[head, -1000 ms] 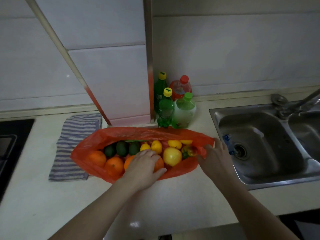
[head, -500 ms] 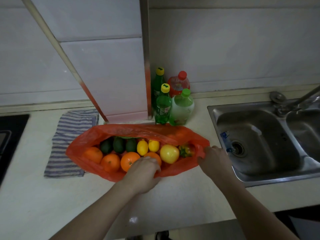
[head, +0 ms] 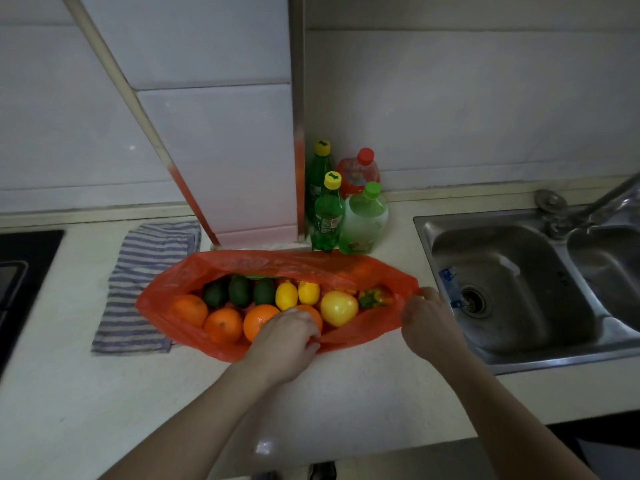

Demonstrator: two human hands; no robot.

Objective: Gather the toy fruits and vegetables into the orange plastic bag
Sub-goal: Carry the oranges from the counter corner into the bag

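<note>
The orange plastic bag (head: 311, 266) lies open on the counter, mouth facing me. Inside sit several oranges (head: 223, 324), three dark green avocados (head: 239, 290), two lemons (head: 286, 295), a yellow apple (head: 338, 307) and a red-green pepper (head: 375, 297). My left hand (head: 284, 342) pinches the bag's near rim at the middle, partly covering one orange. My right hand (head: 427, 320) grips the bag's right corner. No toy fruit lies loose on the counter.
A striped cloth (head: 145, 282) lies left of the bag, partly under it. Several drink bottles (head: 346, 209) stand behind it against the wall column. A steel sink (head: 519, 282) sits to the right, a black cooktop (head: 20, 271) at far left.
My left hand has drawn back from among the fruit to the bag's near rim. My right hand stays on the right corner, and the bag's mouth has narrowed a little.
</note>
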